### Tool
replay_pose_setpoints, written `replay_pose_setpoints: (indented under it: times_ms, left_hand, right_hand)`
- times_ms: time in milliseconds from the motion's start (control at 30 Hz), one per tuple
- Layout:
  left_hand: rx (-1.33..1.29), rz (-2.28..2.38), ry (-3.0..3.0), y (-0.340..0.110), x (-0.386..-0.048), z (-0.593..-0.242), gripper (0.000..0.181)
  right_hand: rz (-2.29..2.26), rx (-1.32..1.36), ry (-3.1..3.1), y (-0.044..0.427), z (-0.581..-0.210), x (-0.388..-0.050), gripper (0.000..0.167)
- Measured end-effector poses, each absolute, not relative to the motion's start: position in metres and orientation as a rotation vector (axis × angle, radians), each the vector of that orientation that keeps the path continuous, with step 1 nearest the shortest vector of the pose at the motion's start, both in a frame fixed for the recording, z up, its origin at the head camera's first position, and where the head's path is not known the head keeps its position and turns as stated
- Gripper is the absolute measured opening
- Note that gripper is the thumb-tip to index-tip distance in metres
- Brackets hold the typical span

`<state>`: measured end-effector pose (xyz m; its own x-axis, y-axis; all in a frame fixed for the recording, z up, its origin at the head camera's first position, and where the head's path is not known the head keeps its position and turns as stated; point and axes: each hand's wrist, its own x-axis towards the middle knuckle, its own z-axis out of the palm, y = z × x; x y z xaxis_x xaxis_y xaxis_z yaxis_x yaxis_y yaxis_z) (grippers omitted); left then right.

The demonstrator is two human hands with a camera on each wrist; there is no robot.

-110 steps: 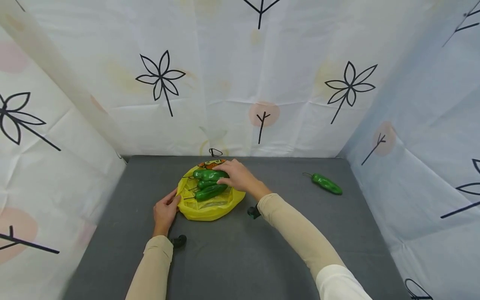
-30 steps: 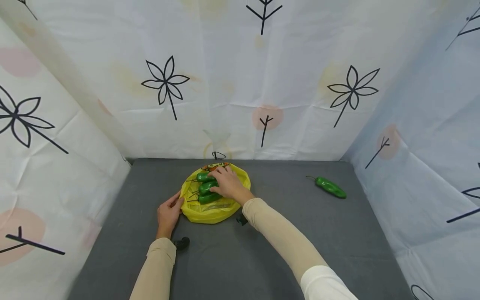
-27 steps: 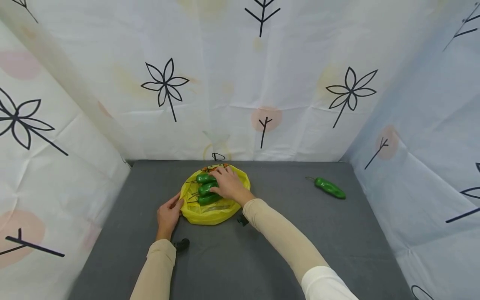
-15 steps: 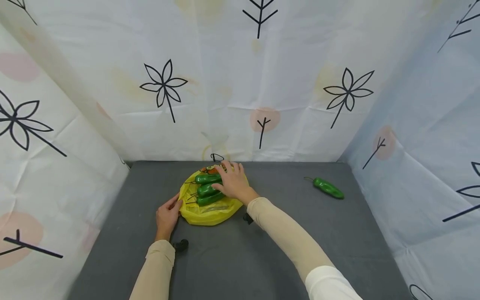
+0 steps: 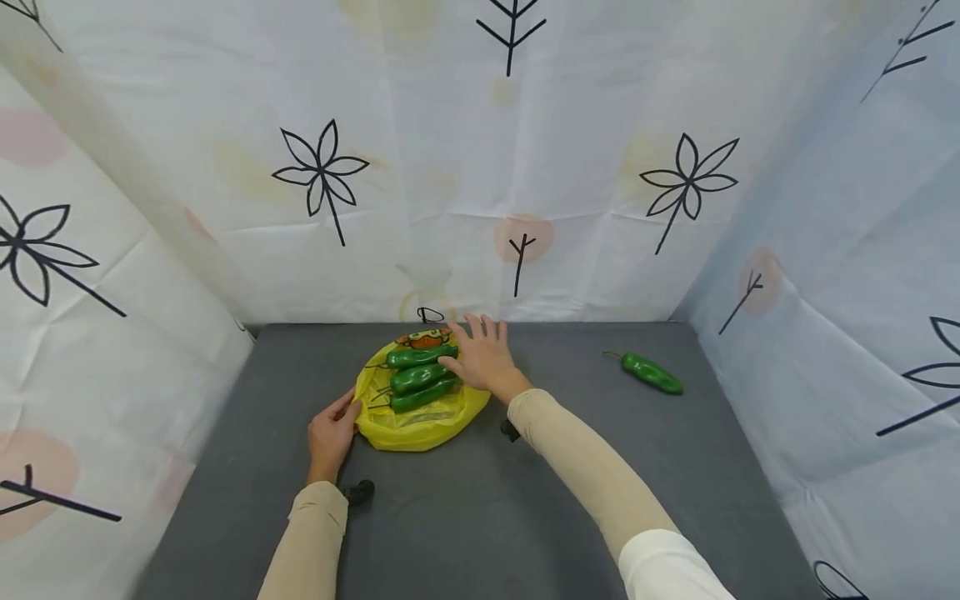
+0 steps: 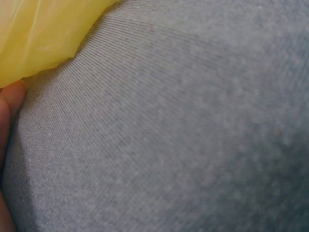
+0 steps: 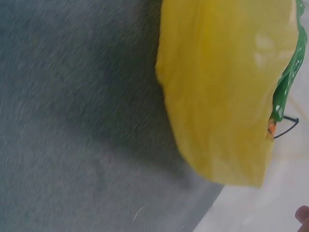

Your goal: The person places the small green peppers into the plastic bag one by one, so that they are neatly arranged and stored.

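Note:
A yellow plastic bag [image 5: 411,437] lies on the dark grey table, its mouth spread wide. Three long green peppers [image 5: 416,380] rest side by side in it, stems pointing left. At the bag's left rim, my left hand [image 5: 330,435] pinches the plastic between thumb and fingers; the left wrist view shows only some fingertips [image 6: 14,95] at the bag's edge. My right hand [image 5: 483,362] is over the bag's right side with fingers spread, holding nothing. It partly covers the rim and sits close to the peppers' right tips.
Another green pepper [image 5: 651,373] lies alone on the right part of the table [image 5: 480,517]. White cloth walls [image 5: 585,275] with plant drawings close off the back and both sides. A printed picture [image 5: 423,339] shows on the bag's far edge.
My right hand has come off the peppers and shifted right, its fingers spreading, so more of the peppers shows. My left hand keeps its pinch on the bag's rim.

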<state>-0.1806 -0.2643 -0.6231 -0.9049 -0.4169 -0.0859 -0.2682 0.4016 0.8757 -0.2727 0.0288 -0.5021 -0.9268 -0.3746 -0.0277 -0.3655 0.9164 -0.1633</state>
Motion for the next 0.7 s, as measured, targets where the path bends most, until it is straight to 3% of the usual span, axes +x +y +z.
replay_pose_setpoints:
  times_ms: [700]
  left_hand:
    - [0.644, -1.526, -2.523, -0.264, -0.181, -0.621, 0.042]
  right_hand:
    - [-0.247, -0.478, 3.018, 0.07, -0.511, -0.278, 0.076]
